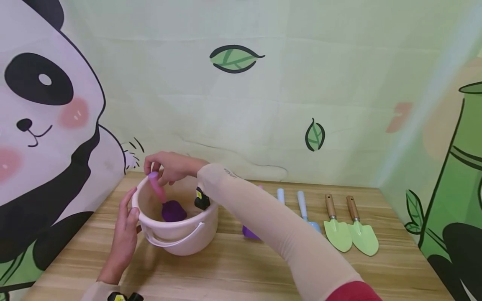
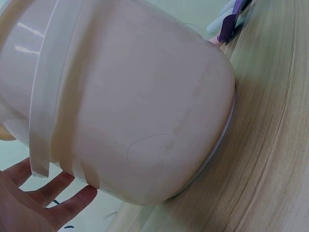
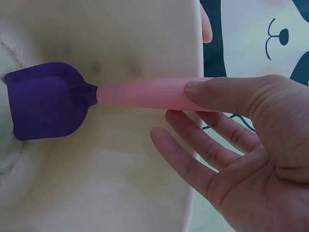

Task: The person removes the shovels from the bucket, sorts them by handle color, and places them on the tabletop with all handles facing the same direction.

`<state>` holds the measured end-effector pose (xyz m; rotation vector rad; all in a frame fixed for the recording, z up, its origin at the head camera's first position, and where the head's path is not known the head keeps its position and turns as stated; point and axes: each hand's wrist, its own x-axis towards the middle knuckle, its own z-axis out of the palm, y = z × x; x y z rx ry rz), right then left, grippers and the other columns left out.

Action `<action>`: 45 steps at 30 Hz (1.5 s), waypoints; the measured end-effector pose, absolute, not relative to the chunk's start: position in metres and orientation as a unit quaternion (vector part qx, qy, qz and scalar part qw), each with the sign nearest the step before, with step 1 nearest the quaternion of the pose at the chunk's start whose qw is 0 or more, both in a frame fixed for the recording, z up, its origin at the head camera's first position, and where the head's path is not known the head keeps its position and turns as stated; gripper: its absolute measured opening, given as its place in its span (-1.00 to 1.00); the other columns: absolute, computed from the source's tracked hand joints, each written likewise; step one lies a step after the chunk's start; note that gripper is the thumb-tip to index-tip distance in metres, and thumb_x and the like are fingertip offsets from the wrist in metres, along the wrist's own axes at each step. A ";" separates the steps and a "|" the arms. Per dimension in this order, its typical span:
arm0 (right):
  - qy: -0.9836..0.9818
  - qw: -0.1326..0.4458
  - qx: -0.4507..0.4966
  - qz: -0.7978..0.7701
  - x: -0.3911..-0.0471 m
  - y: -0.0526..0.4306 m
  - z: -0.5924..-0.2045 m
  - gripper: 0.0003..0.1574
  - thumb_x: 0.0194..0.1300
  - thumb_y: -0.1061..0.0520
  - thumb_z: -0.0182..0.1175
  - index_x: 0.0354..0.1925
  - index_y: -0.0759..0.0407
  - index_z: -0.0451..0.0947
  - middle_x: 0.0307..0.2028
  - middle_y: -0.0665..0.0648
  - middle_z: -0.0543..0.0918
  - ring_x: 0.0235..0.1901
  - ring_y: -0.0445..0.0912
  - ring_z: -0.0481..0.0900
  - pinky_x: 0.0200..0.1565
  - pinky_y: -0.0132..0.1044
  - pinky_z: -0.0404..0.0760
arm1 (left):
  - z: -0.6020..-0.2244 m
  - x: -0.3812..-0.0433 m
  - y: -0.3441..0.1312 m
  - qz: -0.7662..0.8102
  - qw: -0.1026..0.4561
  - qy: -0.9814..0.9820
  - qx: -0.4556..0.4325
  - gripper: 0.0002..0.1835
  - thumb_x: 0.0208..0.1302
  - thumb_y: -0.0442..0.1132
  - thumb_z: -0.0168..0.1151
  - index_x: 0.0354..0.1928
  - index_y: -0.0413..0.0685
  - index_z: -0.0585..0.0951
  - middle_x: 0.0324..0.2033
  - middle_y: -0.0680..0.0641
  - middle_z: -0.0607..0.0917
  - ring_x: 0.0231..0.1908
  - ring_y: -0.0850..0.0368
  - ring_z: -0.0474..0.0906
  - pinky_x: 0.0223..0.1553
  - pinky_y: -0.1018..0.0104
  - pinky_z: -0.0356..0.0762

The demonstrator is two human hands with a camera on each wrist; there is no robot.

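A pale pink bucket [image 1: 180, 244] with a lowered bail handle stands upright on the table. Inside it leans a toy shovel [image 3: 48, 101] with a purple blade and a pink handle, the blade down near the bucket's floor. My right hand [image 1: 173, 165] reaches over the far rim and pinches the upper end of that handle, thumb on top, as the right wrist view shows, with the other fingers spread. On the left side my left hand [image 1: 126, 232] rests against the bucket's outside just below the rim. Its extended fingers [image 2: 72, 208] touch the wall in the left wrist view.
Right of the bucket a second purple shovel [image 1: 250, 233] lies partly behind my right sleeve, beside two tools with light blue handles [image 1: 302, 205]. Two light green trowels [image 1: 364, 239] with wooden handles lie farther right. A panda-printed backdrop [image 1: 241, 104] rises behind the table.
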<state>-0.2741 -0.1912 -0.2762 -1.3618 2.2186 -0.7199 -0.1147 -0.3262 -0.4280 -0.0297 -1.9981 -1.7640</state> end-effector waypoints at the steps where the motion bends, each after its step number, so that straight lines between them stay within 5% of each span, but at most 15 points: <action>1: 0.802 0.219 -0.491 -0.261 -0.274 -0.191 -0.276 -0.61 0.33 0.41 0.27 0.01 0.07 0.49 -0.02 0.07 0.57 -0.12 -0.09 0.59 -0.21 -0.23 0.70 | -0.428 -0.115 -0.326 -0.642 0.235 -0.729 -0.011 -0.42 0.64 -0.11 -0.23 0.62 0.21 0.10 0.49 0.06 0.13 0.23 0.05 0.27 -0.11 0.56 0.52; 45: 0.783 0.145 -0.509 -0.327 -0.274 -0.145 -0.259 -0.65 0.31 0.38 0.33 -0.02 0.16 0.48 -0.07 0.12 0.59 -0.22 -0.07 0.70 -0.24 -0.32 0.70 | -0.428 -0.115 -0.322 -0.656 0.247 -0.713 -0.015 -0.42 0.63 -0.13 -0.22 0.61 0.18 0.13 0.43 0.05 0.20 0.15 0.12 0.38 -0.12 0.50 0.54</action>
